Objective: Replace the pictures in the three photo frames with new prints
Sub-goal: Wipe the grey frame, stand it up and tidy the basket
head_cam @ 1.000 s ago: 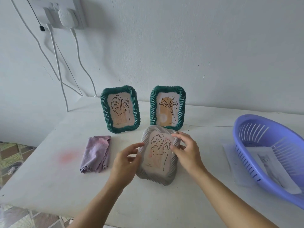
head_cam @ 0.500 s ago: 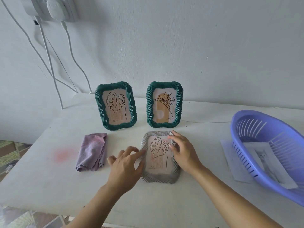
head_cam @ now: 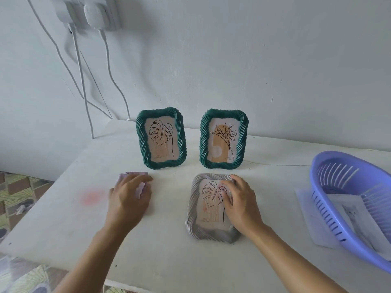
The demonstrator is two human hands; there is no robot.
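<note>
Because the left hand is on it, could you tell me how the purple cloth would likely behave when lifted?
The purple cloth looks floppy: it lies rumpled under the left hand, so it would probably droop when lifted. It seems thin, so likely light. Pushed, it may bunch up rather than slide.

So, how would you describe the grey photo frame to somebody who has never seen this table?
On the white table by the wall, find the upright green frame with the flower drawing. Directly in front of it lies the grey frame, held by the right hand. Only this frame is grey and lies flat.
</note>
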